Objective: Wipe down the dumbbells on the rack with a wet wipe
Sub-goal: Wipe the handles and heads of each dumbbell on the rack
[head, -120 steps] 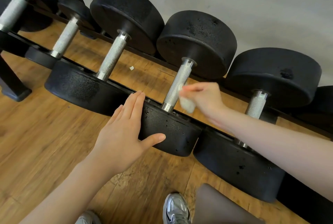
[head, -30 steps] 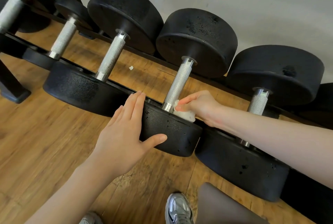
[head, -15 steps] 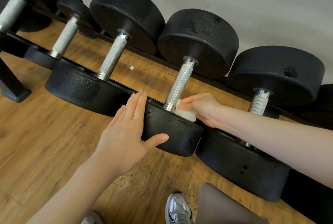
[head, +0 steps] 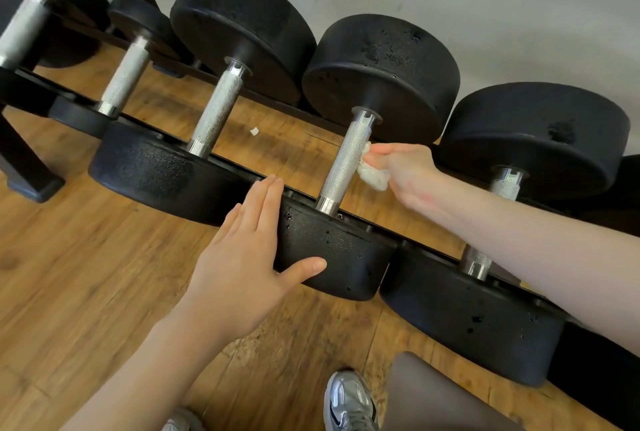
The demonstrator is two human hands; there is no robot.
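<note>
The left hand [head: 239, 268] lies flat, fingers straight and together, against the near head of the dumbbell [head: 332, 250], thumb spread. The right hand [head: 405, 171], reaching from the right, pinches a crumpled wet wipe [head: 372, 177] against the knurled handle [head: 344, 164].

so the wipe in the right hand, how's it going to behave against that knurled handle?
Probably limp: the wet wipe is crumpled into a wad in the right hand, so it bunches rather than pushes. The knurled handle looks rough, so it may snag and shed; a white scrap already lies on the floor.
</note>
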